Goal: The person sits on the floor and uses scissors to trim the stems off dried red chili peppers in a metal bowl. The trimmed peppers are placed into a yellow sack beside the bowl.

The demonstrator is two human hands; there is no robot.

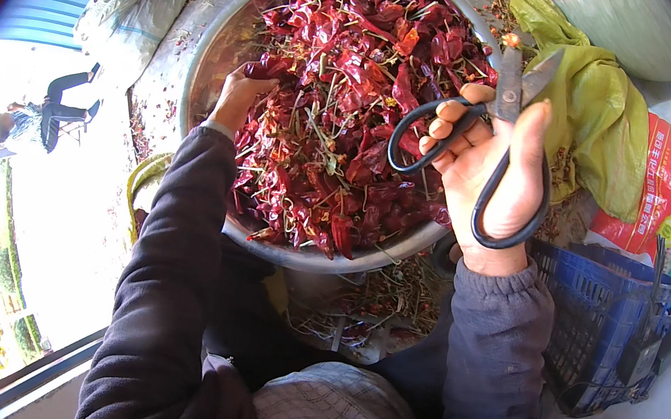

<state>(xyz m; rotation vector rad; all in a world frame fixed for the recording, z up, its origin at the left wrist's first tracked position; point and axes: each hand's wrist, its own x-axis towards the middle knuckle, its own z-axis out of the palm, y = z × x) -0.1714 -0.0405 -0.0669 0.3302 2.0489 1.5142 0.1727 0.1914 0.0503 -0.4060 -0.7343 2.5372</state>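
A wide metal basin (220,42) in front of me is heaped with dried red chillies (350,115), many with pale stems. My left hand (239,96) is at the basin's left side, its fingers closed on a dark red chilli (259,71) at the edge of the heap; some fingertips are hidden. Over the right side of the heap, my right hand (491,168) holds a pair of scissors (508,88). Its fingers pass through one black loop and the other loop lies round the thumb side. The blades stand apart, pointing away from me, with an orange-red bit by one tip.
To the right stand a blue plastic crate (600,313), a yellow-green sack (600,120) and a red printed bag (646,188). Cut stems (392,297) litter the ground below the basin. White sacks (132,24) lie at far left; beyond, a person (57,113) sits outside.
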